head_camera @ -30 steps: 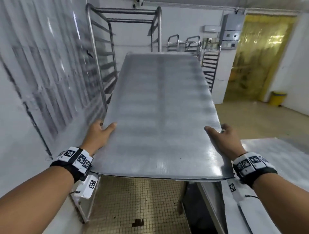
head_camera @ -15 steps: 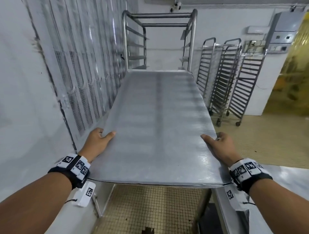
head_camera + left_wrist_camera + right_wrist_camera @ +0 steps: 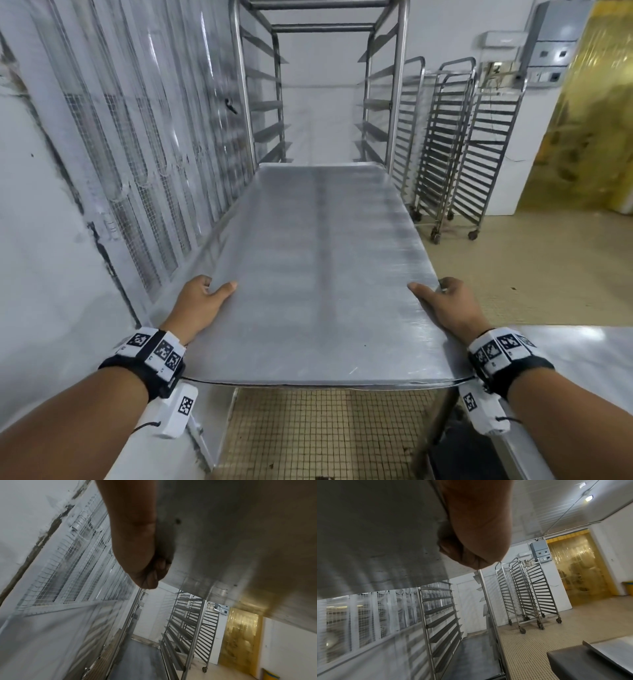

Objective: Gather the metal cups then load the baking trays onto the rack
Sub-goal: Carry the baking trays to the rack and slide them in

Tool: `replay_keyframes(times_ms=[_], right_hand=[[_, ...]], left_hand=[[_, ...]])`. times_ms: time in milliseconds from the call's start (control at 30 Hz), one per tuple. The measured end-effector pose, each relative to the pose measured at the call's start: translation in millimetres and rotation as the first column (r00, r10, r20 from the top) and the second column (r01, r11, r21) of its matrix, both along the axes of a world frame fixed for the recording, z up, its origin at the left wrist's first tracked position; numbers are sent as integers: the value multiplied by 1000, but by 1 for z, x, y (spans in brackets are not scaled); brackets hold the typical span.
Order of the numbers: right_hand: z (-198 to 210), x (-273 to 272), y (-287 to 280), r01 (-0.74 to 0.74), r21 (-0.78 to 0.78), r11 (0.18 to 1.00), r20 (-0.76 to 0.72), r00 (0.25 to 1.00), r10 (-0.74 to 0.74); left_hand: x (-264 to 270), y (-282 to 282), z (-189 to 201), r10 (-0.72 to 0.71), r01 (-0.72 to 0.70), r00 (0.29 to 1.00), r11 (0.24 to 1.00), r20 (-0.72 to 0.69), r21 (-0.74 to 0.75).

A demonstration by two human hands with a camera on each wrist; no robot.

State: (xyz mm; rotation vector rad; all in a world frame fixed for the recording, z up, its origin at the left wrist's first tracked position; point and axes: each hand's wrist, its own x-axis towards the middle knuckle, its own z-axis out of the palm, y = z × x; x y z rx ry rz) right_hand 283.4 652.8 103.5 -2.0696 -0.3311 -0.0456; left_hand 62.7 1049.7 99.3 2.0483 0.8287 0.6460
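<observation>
Head view looks down over tray (image 3: 318,260); wrist views look up beneath it, sharing rack (image 3: 318,85).

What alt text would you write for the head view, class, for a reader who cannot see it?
Two hands, left hand and right hand, grip a large metal baking tray by its long edges, pointing it at an empty steel rack.

Baking tray (image 3: 318,270) held level, long axis pointing at tall steel rack (image 3: 322,89), far edge just before rack's posts. Left hand (image 3: 200,301) grips left near edge, thumb on top. Right hand (image 3: 445,303) grips right near edge likewise. Three empty trolley racks (image 3: 452,144) stand right, near wall. Worktop (image 3: 582,363) at lower right.
</observation>
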Motion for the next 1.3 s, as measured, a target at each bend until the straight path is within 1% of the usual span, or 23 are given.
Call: replay_keyframes(times_ms=[167,267,433,633,867,967,1200,1300], right_hand=[[-14,-3,12,17,-1,1000,-18,1000,-17],[-22,-6,15,15,-2,1000,-37,999,-15],[-22,-16,21,13,-87,996,-34,999,-16],[-25,-5,28,12,-91,996,-51,999,-16],[-24,21,45,34,-63,997,-51,998,-37],[-26,35,52,25,-62,998,-54,998,-28],[-43,86,76,18,-96,995,-123,992,-30],[-45,112,90,14,-163,987,-123,992,-35]], left_hand=[[3,18,-21,-2,2,1000,1000,-5,-7],[-1,17,-28,7,-7,1000,1000,-17,-7],[-3,25,-40,4,-5,999,1000,-47,-27],[4,30,-37,-32,31,999,998,-23,-51],[30,45,-26,-40,39,999,998,-20,-45],[48,55,-28,-59,57,998,997,-31,-53],[95,82,-44,-67,62,995,996,-80,-57],[121,91,-48,-62,57,995,997,-84,-60]])
